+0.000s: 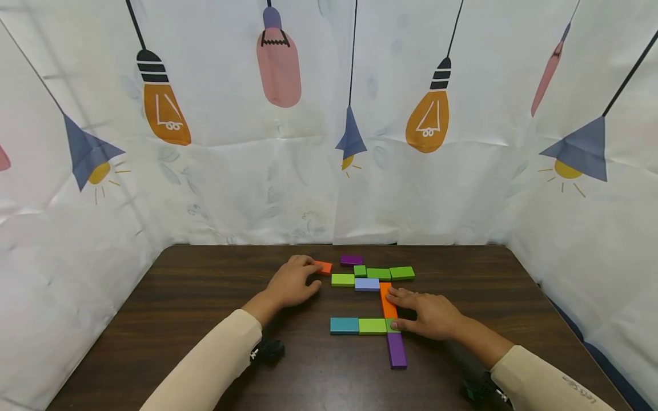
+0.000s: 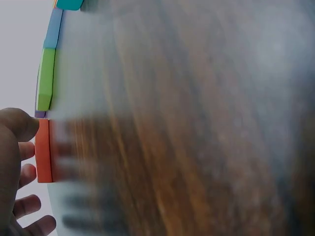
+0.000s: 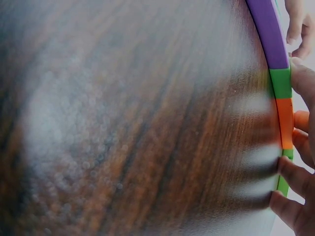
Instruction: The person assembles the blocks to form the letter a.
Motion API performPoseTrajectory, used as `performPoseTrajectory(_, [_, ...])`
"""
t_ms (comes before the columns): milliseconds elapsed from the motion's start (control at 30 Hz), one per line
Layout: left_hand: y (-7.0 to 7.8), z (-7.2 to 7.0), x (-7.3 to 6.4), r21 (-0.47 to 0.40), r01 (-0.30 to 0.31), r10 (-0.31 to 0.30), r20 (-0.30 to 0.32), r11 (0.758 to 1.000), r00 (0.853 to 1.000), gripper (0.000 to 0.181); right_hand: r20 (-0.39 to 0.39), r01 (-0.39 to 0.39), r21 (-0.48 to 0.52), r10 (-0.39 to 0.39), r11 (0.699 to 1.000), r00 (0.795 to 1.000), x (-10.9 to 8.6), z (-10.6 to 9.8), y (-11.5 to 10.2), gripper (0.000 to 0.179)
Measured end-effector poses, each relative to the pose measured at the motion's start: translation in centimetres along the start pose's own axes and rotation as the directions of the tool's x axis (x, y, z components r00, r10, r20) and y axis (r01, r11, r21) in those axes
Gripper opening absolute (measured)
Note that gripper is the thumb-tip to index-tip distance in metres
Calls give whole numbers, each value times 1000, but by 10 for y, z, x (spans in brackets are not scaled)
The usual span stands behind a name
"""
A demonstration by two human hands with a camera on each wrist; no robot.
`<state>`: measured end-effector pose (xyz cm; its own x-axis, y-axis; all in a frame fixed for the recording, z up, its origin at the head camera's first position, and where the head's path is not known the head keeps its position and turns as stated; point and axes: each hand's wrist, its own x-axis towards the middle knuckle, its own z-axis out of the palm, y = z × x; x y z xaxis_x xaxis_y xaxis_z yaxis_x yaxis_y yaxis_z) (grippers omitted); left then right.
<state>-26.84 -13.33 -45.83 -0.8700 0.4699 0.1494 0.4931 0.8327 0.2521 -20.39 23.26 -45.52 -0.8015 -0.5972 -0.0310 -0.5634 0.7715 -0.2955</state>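
Dark tabletop [image 1: 205, 297]: your left hand [image 1: 290, 282], fingers parted, touches a red-orange block [image 1: 325, 268] lying crosswise, upper centre; your spread right hand [image 1: 434, 315] touches an orange block [image 1: 388, 308] running lengthwise up-frame, right of centre

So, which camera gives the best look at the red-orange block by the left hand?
The left wrist view: the red-orange block looks large there, with most of one side uncovered. The head view shows it small, its top partly covered by the left hand. The right wrist view doesn't show it.
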Motion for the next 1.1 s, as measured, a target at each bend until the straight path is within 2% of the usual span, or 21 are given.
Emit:
performPoseTrajectory(367, [-7, -5, -3, 19, 21, -20, -50, 1000, 999, 32, -8, -1, 6, 1, 1000, 1000, -1, 1, 0, 77])
performPoseTrajectory(700, [-8, -6, -5, 11, 23, -23, -55, 1000, 998, 36, -11, 0, -1, 0, 1000, 1000, -1, 1, -1, 76])
performPoseTrajectory(867, [-6, -1, -2, 8, 90, -89, -72, 996, 993, 46, -18, 11, -16, -12, 1000, 1000, 0, 1, -1, 76])
performPoseTrajectory(1100, [2, 3, 3, 33, 197, -194, -76, 980, 978, 46, -20, 23, -29, -24, 999, 1000, -1, 0, -2, 76])
